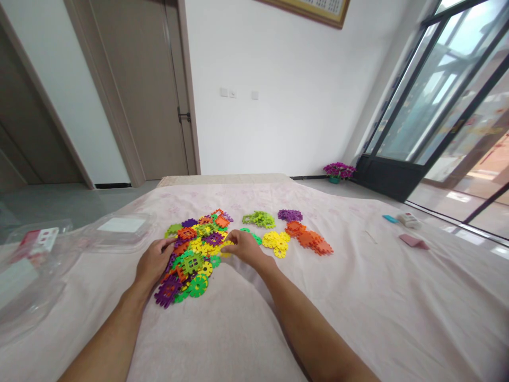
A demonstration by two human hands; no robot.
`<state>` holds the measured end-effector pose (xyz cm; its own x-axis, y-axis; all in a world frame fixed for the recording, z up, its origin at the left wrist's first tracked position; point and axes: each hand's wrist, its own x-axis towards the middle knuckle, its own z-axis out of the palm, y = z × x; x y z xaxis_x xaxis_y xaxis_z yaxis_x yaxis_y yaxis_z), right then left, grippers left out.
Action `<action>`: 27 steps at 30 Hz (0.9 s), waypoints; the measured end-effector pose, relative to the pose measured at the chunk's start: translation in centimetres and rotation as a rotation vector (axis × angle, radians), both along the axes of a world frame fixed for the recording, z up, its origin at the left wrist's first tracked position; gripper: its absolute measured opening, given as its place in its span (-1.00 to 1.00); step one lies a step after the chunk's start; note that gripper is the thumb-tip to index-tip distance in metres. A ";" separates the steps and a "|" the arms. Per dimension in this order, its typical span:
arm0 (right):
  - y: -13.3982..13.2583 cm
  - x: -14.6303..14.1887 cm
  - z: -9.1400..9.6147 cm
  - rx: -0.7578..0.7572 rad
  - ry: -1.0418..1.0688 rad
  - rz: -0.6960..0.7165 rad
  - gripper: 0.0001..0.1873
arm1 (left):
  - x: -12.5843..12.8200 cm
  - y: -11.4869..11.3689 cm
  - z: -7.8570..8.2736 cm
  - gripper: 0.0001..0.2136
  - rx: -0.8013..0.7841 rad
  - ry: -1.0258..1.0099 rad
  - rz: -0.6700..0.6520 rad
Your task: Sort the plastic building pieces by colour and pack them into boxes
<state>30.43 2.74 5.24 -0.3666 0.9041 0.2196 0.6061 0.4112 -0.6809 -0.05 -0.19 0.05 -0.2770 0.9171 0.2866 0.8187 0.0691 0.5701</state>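
Observation:
A mixed heap of plastic interlocking pieces [193, 262], round and square in purple, green, yellow and orange, lies on the cloth in front of me. At the heap's left edge rests my left hand [156, 258], its fingers curled against the pieces; whether they grip one is hidden. My right hand [244, 246] pinches a yellow disc [227, 248] at the heap's right side. Beyond that hand are single-colour groups: yellow discs [275, 242], orange pieces [312, 240], light green pieces [260, 218] and purple pieces [290, 215]. Some green discs [256, 238] show partly behind my right hand.
Clear plastic packaging [119, 231] lies at the left, with more [27, 286] nearer me. At the right are a pink folded item [413, 241], a small white box [409, 220] and a blue item [390, 218]. A pale cloth [358, 302] covers the surface.

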 end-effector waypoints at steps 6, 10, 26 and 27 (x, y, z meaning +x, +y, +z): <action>1.6 5.7 2.7 -0.022 -0.102 -0.174 -0.83 | -0.2 0.2 -0.2 -0.61 -0.009 -0.016 0.000; 1.7 9.6 3.6 -0.074 -0.220 -0.346 -0.80 | -0.1 0.2 -0.2 -0.61 -0.008 -0.021 -0.013; -2.1 -0.1 3.5 0.131 -0.212 0.163 -0.81 | -0.2 0.3 -0.2 -0.61 -0.001 -0.019 -0.006; -2.7 -1.1 3.0 0.161 -0.214 0.212 -0.76 | -0.1 0.2 -0.2 -0.61 0.000 -0.017 -0.002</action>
